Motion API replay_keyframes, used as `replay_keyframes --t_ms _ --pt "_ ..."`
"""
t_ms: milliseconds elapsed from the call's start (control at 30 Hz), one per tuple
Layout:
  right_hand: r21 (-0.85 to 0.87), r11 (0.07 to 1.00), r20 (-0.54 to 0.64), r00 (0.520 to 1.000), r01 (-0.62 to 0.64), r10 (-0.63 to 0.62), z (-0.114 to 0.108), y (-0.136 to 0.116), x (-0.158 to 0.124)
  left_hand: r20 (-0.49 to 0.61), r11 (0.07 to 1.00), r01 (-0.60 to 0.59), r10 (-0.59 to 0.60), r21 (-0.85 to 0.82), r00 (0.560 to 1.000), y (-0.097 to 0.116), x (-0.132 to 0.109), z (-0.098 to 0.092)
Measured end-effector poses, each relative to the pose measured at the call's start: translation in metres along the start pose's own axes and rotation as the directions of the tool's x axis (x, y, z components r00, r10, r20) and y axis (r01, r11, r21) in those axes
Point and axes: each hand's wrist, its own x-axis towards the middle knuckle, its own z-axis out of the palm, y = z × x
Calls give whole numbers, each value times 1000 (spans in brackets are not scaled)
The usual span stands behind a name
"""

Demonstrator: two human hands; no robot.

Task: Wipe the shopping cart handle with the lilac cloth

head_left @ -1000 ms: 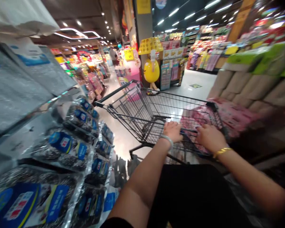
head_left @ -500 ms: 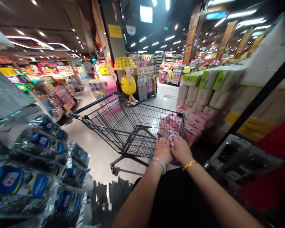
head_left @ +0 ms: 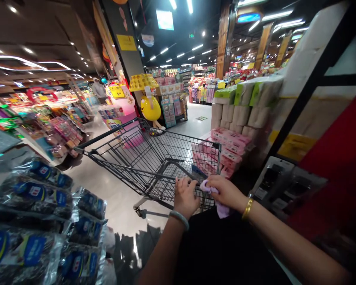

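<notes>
A dark metal shopping cart [head_left: 130, 158] stands sideways before me, with its handlebar off to the left. My left hand [head_left: 186, 196], wearing a pale bangle, has its fingers curled over the top rail on the cart's near side. Just to the right, my right hand [head_left: 227, 192], with a gold bangle at the wrist, grips a light purple cloth [head_left: 223, 209] against the same rail close to the cart's corner. Part of the cloth is bunched over the rail and part hangs below the hand. The fingertips of the right hand are partly hidden by the cloth.
Plastic-wrapped dark packs [head_left: 35, 192] are stacked at the left. Right of the cart are pink packs [head_left: 230, 138] and tall paper rolls [head_left: 240, 114]. A yellow egg-shaped figure [head_left: 150, 107] stands beyond the cart. A person [head_left: 99, 90] is in the far aisle.
My hands, close together before, have moved apart along the rail, and more of the purple cloth shows under the right hand. The surroundings have shifted left in view.
</notes>
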Motion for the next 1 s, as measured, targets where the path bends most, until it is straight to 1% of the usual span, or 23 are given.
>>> replay_keyframes --t_ms 33,100,133,167,200,267,300,333,367,433,467,500,567,633,667,733,767,800,833,867,900,933,1000 --pt "5 999 -44 998 -41 42 0 5 -2 -8 1000 -3 3 -5 1000 -2 -3 -3" --pt "-18 989 -143 980 -144 140 0 9 -8 -37 1000 20 -21 -15 999 -6 -10 -7" --pt "-27 988 -163 976 -151 145 1 8 -11 -47 999 41 -42 -24 998 -7 -13 -9" --pt "-30 993 -158 981 -114 108 2 5 -14 -51 998 58 -60 -38 997 -6 -16 -11" --pt "-23 999 -137 990 -48 44 4 0 -16 -47 996 69 -72 -57 996 -3 -19 -13" --pt "0 996 -75 993 92 -92 7 -8 -20 -33 992 78 -82 -94 996 6 -23 -15" --pt "7 993 -61 991 120 -119 9 -10 -20 -25 991 85 -88 -102 996 13 -25 -16" --pt "5 994 -69 992 106 -105 10 -10 -19 -16 990 94 -96 -102 995 21 -26 -16" --pt "-6 998 -100 993 55 -55 12 -9 -17 -10 990 103 -104 -93 994 30 -27 -15" --pt "-22 997 -203 977 -72 66 18 -5 -15 0 992 109 -109 -60 994 47 -30 -13" --pt "-15 994 -249 964 -105 98 22 -4 -15 2 994 108 -108 -35 994 54 -31 -11" --pt "3 995 -275 957 -99 96 28 -4 -17 -1 994 107 -107 -3 994 60 -33 -8" --pt "59 998 -279 960 -2 19 38 -4 -24 -17 992 106 -105 70 994 66 -38 -4" --pt "112 990 -256 965 83 -52 44 -1 -33 -37 989 83 -79 120 996 67 -43 -1" --pt "127 988 -252 966 88 -54 44 3 -35 -46 990 62 -56 130 997 65 -46 0" --pt "130 991 -299 954 21 19 40 12 -34 -54 991 22 -15 132 998 61 -52 1" --pt "126 992 -352 933 -32 75 37 16 -30 -52 992 11 -4 129 999 58 -54 1" --pt "129 988 -413 902 -82 129 34 19 -25 -51 992 7 -1 124 999 56 -56 1" --pt "143 983 -465 868 -119 173 33 19 -21 -51 993 8 -2 120 999 54 -58 0" --pt "167 977 -493 847 -133 199 34 18 -18 -52 993 12 -6 117 999 53 -60 0" --pt "195 974 -495 845 -118 201 37 14 -17 -51 993 17 -11 116 999 52 -61 -1" --pt "219 972 -474 863 -80 178 41 10 -17 -49 993 24 -18 118 999 51 -63 -1" --pt "226 974 -398 915 31 63 51 1 -21 -40 991 34 -29 133 999 49 -66 -4"
